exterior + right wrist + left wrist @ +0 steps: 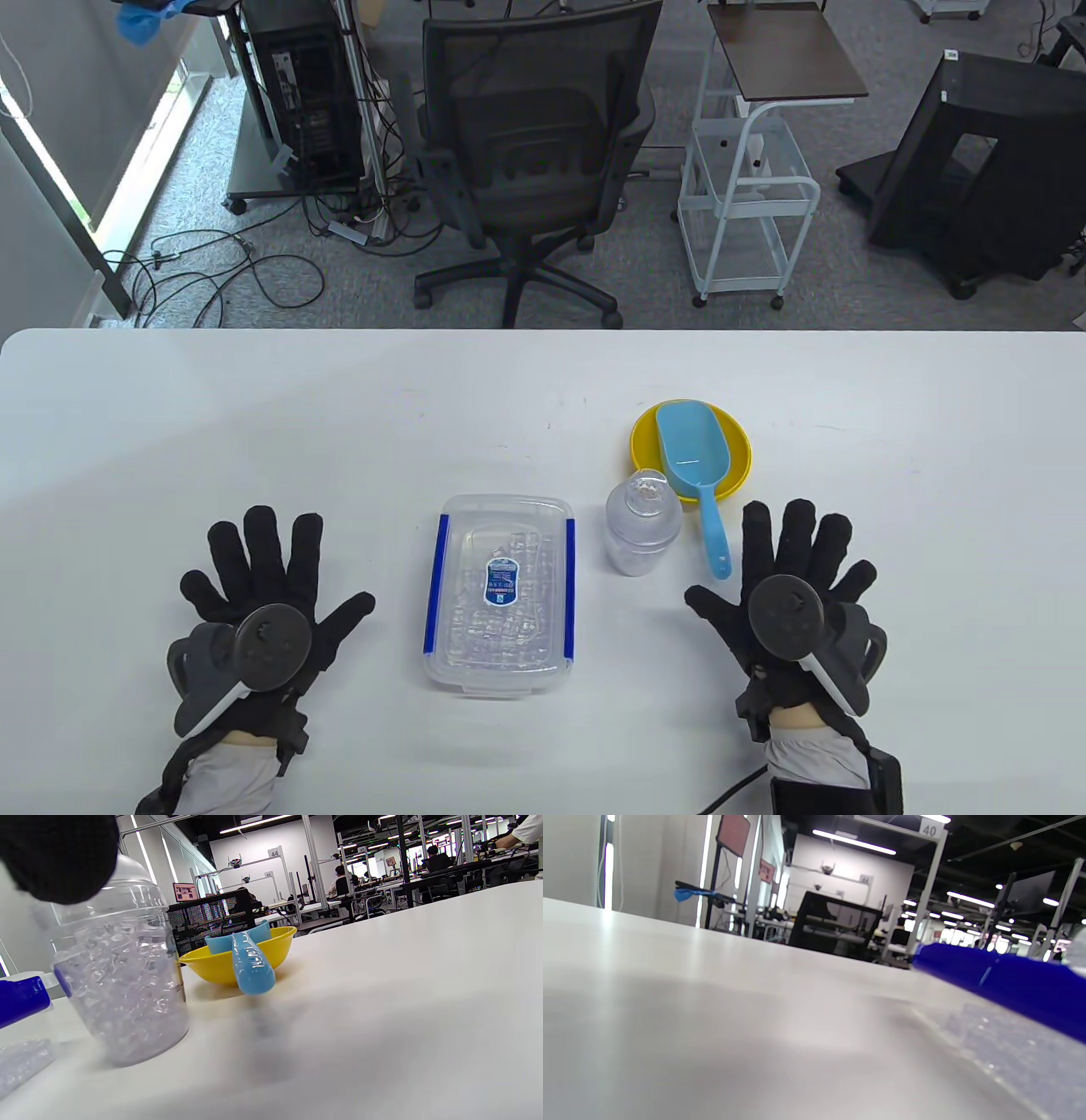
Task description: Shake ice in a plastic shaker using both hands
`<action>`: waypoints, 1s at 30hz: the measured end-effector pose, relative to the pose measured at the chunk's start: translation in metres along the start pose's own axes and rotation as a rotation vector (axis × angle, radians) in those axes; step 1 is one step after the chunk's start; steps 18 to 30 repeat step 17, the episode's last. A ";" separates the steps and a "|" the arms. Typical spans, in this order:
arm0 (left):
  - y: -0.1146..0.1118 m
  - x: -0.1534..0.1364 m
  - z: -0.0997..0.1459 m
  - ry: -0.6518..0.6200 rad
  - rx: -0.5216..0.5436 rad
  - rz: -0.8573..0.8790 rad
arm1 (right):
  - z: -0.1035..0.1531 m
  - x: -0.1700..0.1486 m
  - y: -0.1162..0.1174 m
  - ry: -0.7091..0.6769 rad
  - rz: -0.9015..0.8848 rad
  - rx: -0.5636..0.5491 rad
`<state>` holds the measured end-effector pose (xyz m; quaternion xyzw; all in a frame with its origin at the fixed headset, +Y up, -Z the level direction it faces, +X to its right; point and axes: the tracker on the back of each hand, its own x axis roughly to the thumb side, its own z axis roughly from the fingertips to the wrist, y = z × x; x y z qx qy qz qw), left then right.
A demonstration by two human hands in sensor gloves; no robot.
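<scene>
Near the table's (pixel 254 399) front edge my left hand (pixel 259 611) and right hand (pixel 793 586) lie flat, spread, holding nothing; the ice-filled shaker (pixel 640 526) stands mid-table. I'd clasp its body and press the lid down.

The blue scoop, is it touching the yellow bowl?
Touching. The right wrist view shows the scoop resting on the bowl's rim, its handle sticking out over it.

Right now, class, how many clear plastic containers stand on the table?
2: the lidded ice box at centre, and the shaker to its right, beside the yellow bowl.
</scene>
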<state>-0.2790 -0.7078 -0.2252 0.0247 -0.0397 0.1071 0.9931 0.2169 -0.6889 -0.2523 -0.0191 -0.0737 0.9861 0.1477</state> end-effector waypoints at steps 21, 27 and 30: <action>-0.013 0.005 -0.005 -0.011 -0.088 0.005 | -0.002 0.002 0.008 -0.029 0.007 0.080; -0.013 0.005 -0.005 -0.011 -0.088 0.005 | -0.002 0.002 0.008 -0.029 0.007 0.080; -0.013 0.005 -0.005 -0.011 -0.088 0.005 | -0.002 0.002 0.008 -0.029 0.007 0.080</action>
